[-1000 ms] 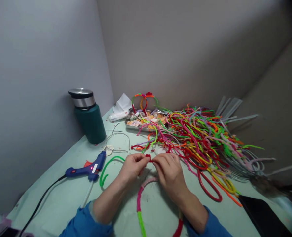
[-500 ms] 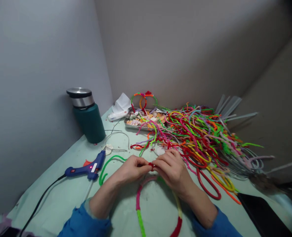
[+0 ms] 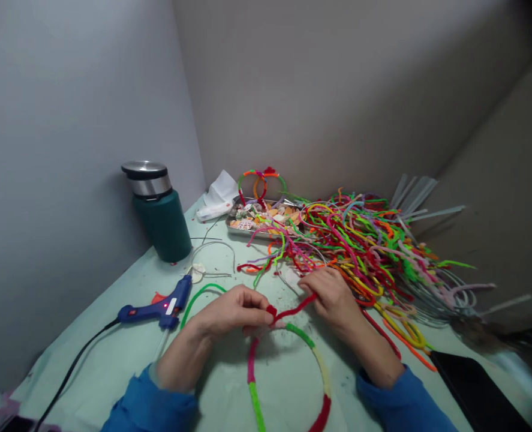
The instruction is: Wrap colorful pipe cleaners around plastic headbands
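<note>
Over the near part of the table (image 3: pixel 225 381), red pipe cleaner (image 3: pixel 293 311) stretched left to right by the far side of a multicoloured hoop (image 3: pixel 322 367), curled left end pinched between thumb and fingers of left hand (image 3: pixel 241 313), right end clamped in fingertips of right hand (image 3: pixel 333 300).

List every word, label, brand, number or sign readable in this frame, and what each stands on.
No readable text.
Glue gun: a white label, too small to read; any mark on its red switch is also too small.
Bottle: no lettering visible on the side shown.
</note>
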Tool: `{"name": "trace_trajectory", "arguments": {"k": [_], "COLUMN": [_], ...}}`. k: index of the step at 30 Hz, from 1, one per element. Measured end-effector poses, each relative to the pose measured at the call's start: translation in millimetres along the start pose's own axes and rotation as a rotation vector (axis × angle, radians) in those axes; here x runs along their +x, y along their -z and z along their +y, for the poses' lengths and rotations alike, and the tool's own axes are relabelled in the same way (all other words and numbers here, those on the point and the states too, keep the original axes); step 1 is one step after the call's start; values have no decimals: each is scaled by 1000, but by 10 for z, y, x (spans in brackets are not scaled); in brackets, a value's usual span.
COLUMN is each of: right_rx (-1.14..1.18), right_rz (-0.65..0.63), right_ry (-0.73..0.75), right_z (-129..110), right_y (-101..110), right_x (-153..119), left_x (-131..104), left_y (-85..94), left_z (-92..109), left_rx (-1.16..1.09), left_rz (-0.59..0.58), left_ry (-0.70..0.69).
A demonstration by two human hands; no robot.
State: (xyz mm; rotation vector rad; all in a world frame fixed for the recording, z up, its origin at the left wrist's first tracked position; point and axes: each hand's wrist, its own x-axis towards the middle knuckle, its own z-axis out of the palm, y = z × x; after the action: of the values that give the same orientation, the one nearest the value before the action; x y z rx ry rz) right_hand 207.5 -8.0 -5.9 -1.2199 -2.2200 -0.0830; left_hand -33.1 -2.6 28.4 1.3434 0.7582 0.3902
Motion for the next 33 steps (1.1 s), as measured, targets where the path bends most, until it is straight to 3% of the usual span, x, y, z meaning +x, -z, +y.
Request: {"name": "trace_trajectory", "arguments": {"k": [4, 7, 10, 13, 18, 33], "right_rx": [-188, -142, 20, 90, 117, 124], "right_rz": [216, 368, 289, 149, 78, 169], "right_ry": [-231, -186, 30, 133, 141, 33], "right_z": [164, 55, -179, -365, -425, -541], "right_y": [45, 145, 183, 134, 54, -11], "right_x": [-33, -5, 46, 82, 86, 70], "left_x": [48, 100, 122, 120, 117, 131], "left_y": [-14, -47, -71, -76, -61, -95], "left_z": [-38, -77, -90, -88, -104, -86], "left_rx": [80, 143, 147, 137, 137, 134], "left_rz": [166, 229, 231, 230, 214, 248], "left_ry": [-36, -28, -32, -49, -50, -53]}}
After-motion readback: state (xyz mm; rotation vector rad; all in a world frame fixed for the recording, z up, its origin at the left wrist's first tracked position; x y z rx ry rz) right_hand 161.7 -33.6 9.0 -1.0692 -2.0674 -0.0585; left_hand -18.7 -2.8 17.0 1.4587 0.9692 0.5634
